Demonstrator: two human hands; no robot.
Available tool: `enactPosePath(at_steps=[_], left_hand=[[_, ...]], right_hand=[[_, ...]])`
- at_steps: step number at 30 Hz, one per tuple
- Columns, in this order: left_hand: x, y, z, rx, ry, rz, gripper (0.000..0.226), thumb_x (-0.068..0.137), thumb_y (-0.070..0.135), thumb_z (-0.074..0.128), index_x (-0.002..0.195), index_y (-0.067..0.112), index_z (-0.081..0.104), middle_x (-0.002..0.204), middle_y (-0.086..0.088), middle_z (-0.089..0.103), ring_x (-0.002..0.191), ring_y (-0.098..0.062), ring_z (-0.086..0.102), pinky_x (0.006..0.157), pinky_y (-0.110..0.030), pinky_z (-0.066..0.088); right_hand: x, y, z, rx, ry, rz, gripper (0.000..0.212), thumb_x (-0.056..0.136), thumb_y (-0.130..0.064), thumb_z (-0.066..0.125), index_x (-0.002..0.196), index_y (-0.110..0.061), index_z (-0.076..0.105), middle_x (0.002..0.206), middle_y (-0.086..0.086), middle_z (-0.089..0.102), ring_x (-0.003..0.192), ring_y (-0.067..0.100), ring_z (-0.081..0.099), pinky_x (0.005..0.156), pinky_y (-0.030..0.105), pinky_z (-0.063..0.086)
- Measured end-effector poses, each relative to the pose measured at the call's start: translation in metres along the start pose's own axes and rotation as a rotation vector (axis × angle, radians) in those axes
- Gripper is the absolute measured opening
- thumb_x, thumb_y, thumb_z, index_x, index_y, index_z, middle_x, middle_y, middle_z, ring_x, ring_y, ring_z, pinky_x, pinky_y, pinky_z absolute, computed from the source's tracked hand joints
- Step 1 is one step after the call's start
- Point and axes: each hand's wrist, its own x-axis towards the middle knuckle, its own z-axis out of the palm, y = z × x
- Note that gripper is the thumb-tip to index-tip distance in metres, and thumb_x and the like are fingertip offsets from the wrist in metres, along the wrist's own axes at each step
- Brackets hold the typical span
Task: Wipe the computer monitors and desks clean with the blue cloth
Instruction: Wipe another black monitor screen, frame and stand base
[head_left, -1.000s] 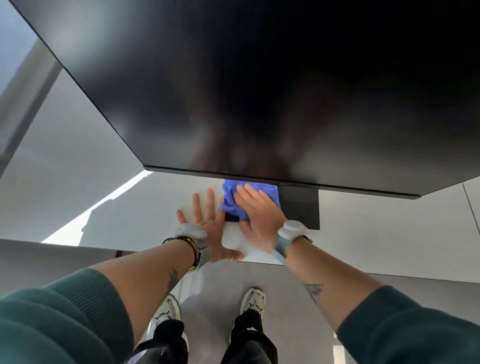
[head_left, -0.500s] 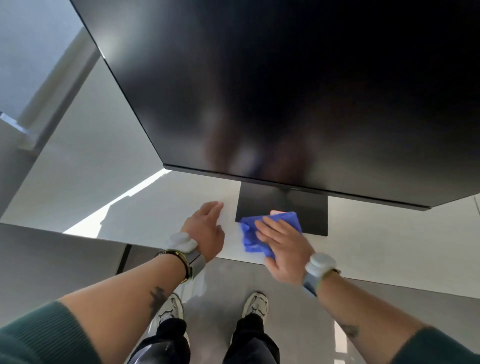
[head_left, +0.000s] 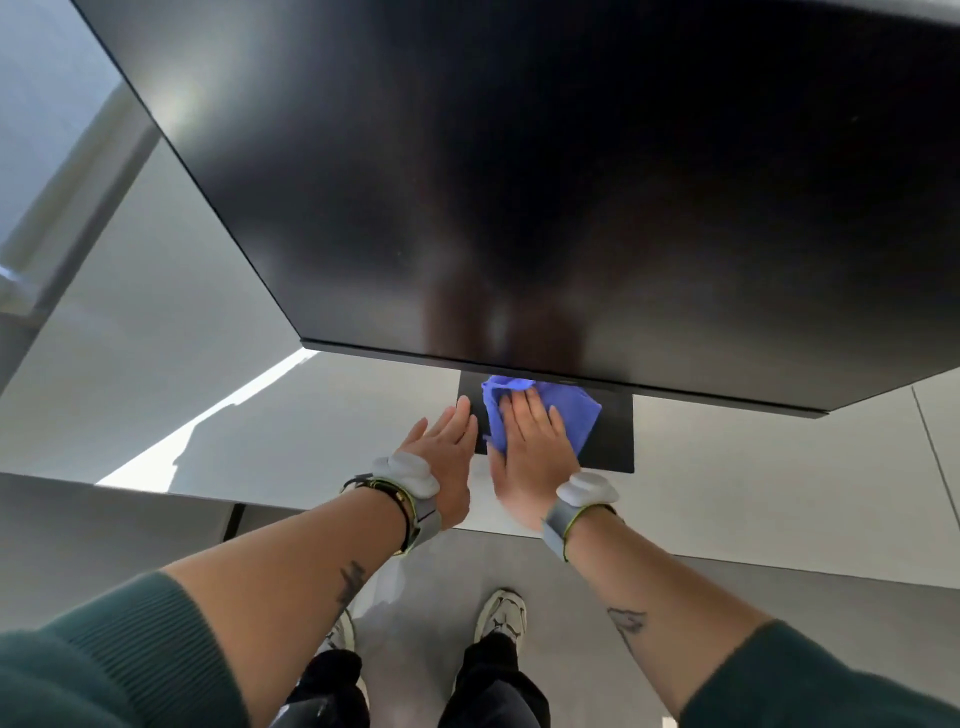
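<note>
A large black monitor (head_left: 519, 182) fills the upper view, its screen dark and tilted over the white desk (head_left: 260, 431). Its flat black stand base (head_left: 615, 441) sits on the desk under the lower bezel. The blue cloth (head_left: 571, 410) lies on that base. My right hand (head_left: 535, 447) presses flat on the cloth with straight fingers. My left hand (head_left: 447, 452) rests flat on the desk just left of the base, fingers straight and together. The far part of the cloth is hidden under the monitor's edge.
The desk's front edge (head_left: 727, 564) runs across below my wrists. A second desk surface (head_left: 104, 514) adjoins at the left, with a dark gap between. A seam (head_left: 935, 457) splits the desk at right. My shoes (head_left: 501, 618) stand on the grey floor.
My right hand has pushed the cloth forward onto the stand base, under the monitor's edge. My left hand has slid slightly forward and flattened. The camera view shifted a little.
</note>
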Motion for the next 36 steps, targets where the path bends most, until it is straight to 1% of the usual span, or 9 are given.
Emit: enactPosePath(at_steps=[4,7,13,15,18,24,28,33,36], left_hand=[[0.004,0.002,-0.005,0.150,-0.042,0.025,0.095,0.083,0.022,0.050,0.160,0.012,-0.004,0.167,-0.009,-0.013,0.155,-0.021,-0.005,0.124,-0.039,-0.002],[0.002,0.001,-0.013,0.210,-0.035,0.043,0.092,0.084,0.023,0.049,0.160,0.008,-0.001,0.167,-0.011,-0.007,0.155,-0.022,-0.001,0.125,-0.040,0.001],[0.001,0.002,-0.024,0.303,-0.101,0.045,0.088,0.085,0.023,0.046,0.159,0.007,0.001,0.167,-0.011,-0.007,0.155,-0.023,-0.004,0.125,-0.043,0.001],[0.001,0.005,-0.025,0.305,-0.087,0.042,0.086,0.086,0.025,0.047,0.160,0.008,0.005,0.167,-0.011,-0.003,0.155,-0.023,-0.003,0.125,-0.043,0.001],[-0.001,0.007,-0.028,0.300,-0.081,0.044,0.086,0.086,0.028,0.048,0.160,0.012,0.008,0.168,-0.011,0.001,0.155,-0.023,-0.002,0.125,-0.042,0.000],[-0.002,0.006,-0.037,0.337,-0.159,0.051,0.088,0.086,0.022,0.047,0.159,0.005,0.000,0.167,-0.013,-0.008,0.155,-0.025,-0.008,0.125,-0.045,0.002],[-0.003,0.010,-0.035,0.335,-0.150,0.035,0.090,0.085,0.022,0.050,0.159,0.005,0.001,0.167,-0.015,-0.008,0.155,-0.026,-0.007,0.125,-0.045,0.002],[0.000,0.011,-0.036,0.350,-0.164,0.048,0.093,0.084,0.026,0.053,0.158,0.003,0.001,0.166,-0.016,-0.006,0.155,-0.028,-0.006,0.125,-0.043,0.001],[0.000,0.011,-0.034,0.350,-0.148,0.047,0.094,0.085,0.029,0.053,0.159,0.006,0.000,0.167,-0.016,-0.006,0.155,-0.027,-0.007,0.125,-0.043,0.001]], right_hand=[[0.021,-0.003,-0.011,-0.038,-0.121,-0.038,0.072,0.095,-0.049,0.004,0.158,-0.017,0.020,0.163,0.001,0.025,0.150,0.026,0.021,0.122,0.046,0.015],[0.004,0.012,-0.010,-0.115,-0.154,-0.094,0.064,0.100,-0.044,0.027,0.159,-0.022,0.013,0.166,-0.003,0.013,0.153,0.023,0.012,0.122,0.048,0.009],[-0.014,0.044,-0.016,-0.081,-0.150,0.320,0.066,0.101,-0.046,0.028,0.159,-0.019,0.012,0.167,0.000,0.007,0.153,0.026,0.003,0.121,0.049,0.006],[-0.010,0.016,-0.016,-0.076,-0.163,0.144,0.066,0.100,-0.046,0.027,0.159,-0.021,0.011,0.167,-0.002,0.007,0.153,0.025,0.000,0.121,0.050,0.003],[-0.027,0.004,-0.017,-0.105,-0.274,-0.108,0.071,0.092,-0.051,0.010,0.159,-0.026,0.011,0.167,-0.006,0.007,0.154,0.023,0.004,0.122,0.047,0.003],[-0.020,0.072,-0.030,-0.100,-0.191,0.200,0.065,0.098,-0.043,0.022,0.158,-0.017,0.021,0.164,-0.001,0.020,0.152,0.025,0.014,0.121,0.047,0.015],[0.010,0.023,-0.021,-0.105,-0.143,0.277,0.064,0.095,-0.046,0.030,0.147,-0.008,0.039,0.147,0.011,0.045,0.139,0.035,0.034,0.118,0.047,0.026],[0.017,0.007,-0.029,-0.214,-0.118,0.261,0.056,0.099,-0.040,0.035,0.141,-0.003,0.041,0.139,0.017,0.050,0.127,0.035,0.042,0.111,0.043,0.033],[0.013,-0.007,-0.020,-0.160,-0.208,0.111,0.063,0.100,-0.037,0.034,0.151,0.000,0.029,0.155,0.020,0.033,0.144,0.037,0.027,0.121,0.043,0.021]])
